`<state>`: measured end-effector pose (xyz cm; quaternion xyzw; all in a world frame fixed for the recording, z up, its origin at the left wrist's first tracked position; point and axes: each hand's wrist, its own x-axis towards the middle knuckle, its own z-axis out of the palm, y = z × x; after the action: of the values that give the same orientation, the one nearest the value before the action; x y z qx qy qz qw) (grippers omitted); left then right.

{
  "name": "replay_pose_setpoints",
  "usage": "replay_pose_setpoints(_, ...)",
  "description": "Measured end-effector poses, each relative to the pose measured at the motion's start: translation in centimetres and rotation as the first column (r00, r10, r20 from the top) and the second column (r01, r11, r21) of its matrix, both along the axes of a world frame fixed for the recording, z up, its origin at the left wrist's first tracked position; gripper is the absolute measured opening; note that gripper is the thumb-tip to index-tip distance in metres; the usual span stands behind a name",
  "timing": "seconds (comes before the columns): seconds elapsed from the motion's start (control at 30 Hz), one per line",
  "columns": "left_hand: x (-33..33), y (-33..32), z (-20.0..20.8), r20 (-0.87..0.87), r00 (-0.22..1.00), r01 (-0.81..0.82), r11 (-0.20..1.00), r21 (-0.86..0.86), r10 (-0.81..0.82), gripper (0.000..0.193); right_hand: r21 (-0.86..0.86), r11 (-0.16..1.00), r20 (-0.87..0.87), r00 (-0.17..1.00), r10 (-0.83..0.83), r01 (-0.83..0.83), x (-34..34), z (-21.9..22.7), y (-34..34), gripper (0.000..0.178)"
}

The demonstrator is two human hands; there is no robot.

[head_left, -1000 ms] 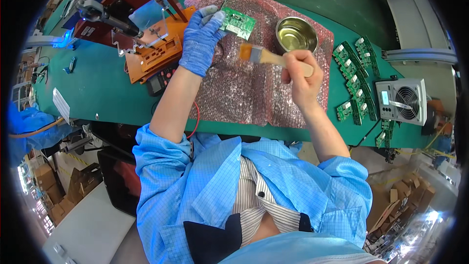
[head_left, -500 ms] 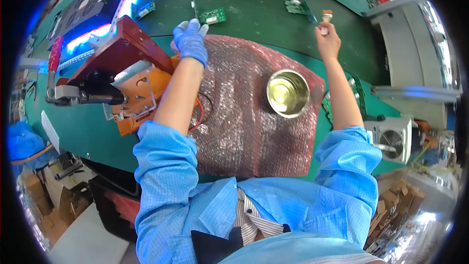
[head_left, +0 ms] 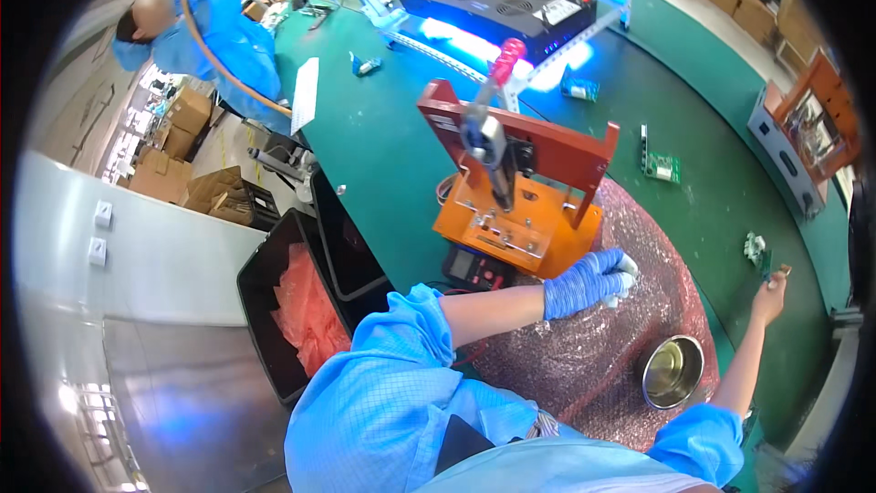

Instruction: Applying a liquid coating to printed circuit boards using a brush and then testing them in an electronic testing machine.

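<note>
My left hand point(head_left: 591, 285), in a blue glove with white fingertips, hovers over the pink bubble wrap point(head_left: 566, 356) beside the orange and red press fixture point(head_left: 525, 196). Its fingers are loosely bent and apart, with nothing visible in them. At the right, my bare right hand point(head_left: 770, 298) is closed around a small brush point(head_left: 785, 270), bristles pointing away from me. Just beyond that hand lies a green circuit board point(head_left: 759, 252). A round metal bowl point(head_left: 672, 372) with yellowish clear liquid rests on the bubble wrap. Another green board point(head_left: 661, 167) lies farther off on the table.
A black fan unit point(head_left: 497, 2) with blue-violet light stands at the back. The fixture's red-handled lever point(head_left: 507, 59) sticks up. Left of the table is a black bin point(head_left: 274, 310) with pink plastic. Another person point(head_left: 214, 27) in blue is at the far left.
My view has swung left, bringing the whole fixture, the bin and another person into sight. My left hand has drawn back from the green board to above the bubble wrap. The brush stays in my right hand.
</note>
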<state>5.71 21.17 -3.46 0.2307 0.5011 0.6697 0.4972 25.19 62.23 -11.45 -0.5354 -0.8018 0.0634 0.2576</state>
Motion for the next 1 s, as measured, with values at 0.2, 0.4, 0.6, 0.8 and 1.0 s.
replay_pose_setpoints(0.2, 0.9, -1.7, 0.7, -0.426, 0.903, -0.022, 0.995, 0.100, 0.063, 0.034, -0.032, 0.871, -0.380, 0.812, 0.443, -0.490, -3.1, 10.0, -14.2, 0.025)
replay_pose_setpoints(0.4, 0.6, -4.7, 4.1, -0.544, 0.837, -0.029, 0.998, 0.061, 0.058, 0.056, -0.216, 0.598, -0.541, 0.605, 0.584, -0.771, -2.6, 18.5, -29.9, 0.029)
replay_pose_setpoints(0.6, -0.9, -10.9, 2.4, -0.420, 0.899, 0.189, 0.975, 0.119, -0.123, 0.031, -0.348, 0.393, -0.644, 0.522, 0.560, -0.851, -2.5, 18.0, -37.7, 0.034)
replay_pose_setpoints(0.8, -2.1, -16.5, 5.8, -0.392, 0.920, -0.030, 0.999, -0.042, 0.011, 0.018, -0.224, 0.524, -0.710, 0.506, 0.489, -0.821, -2.6, 16.7, -39.8, 0.024)
replay_pose_setpoints(1.0, -8.0, -21.5, 5.0, -0.441, 0.860, -0.338, 0.934, -0.120, 0.255, 0.021, -0.033, 0.706, -0.563, 0.597, 0.572, -0.707, -5.2, 17.9, -38.9, 0.013)
